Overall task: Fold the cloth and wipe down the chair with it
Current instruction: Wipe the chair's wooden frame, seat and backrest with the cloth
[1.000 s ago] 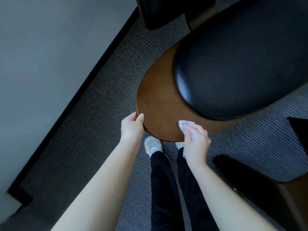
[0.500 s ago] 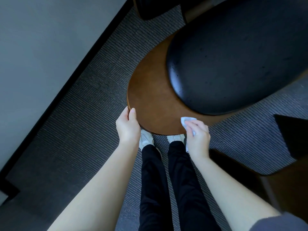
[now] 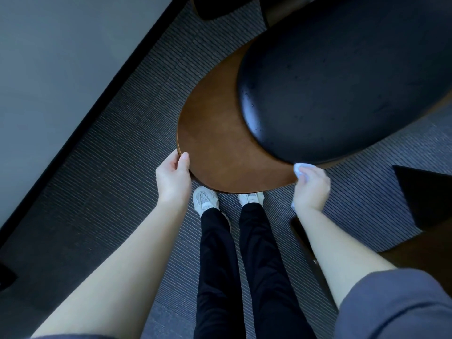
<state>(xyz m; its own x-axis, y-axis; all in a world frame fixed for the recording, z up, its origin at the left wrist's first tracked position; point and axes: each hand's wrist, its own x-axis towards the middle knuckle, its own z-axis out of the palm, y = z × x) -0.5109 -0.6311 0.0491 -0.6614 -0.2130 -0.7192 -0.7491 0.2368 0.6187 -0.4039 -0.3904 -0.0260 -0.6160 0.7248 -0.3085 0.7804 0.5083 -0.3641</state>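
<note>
Fingers of the right hand (image 3: 311, 188) are curling around a small pale cloth (image 3: 300, 168) at the right rim of the brown wooden chair (image 3: 220, 148) mid-frame, while the left hand (image 3: 173, 177) is gripping its left rim, thumb on top, above white shoes (image 3: 205, 200) on striped carpet (image 3: 117, 152).

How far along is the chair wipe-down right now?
Done: the cloth is bunched small in the right hand, so folding looks finished. In hand: it presses the front right edge of the wooden seat while the left hand grips the left edge. Left: the black cushion shows specks, likely unwiped.
</note>
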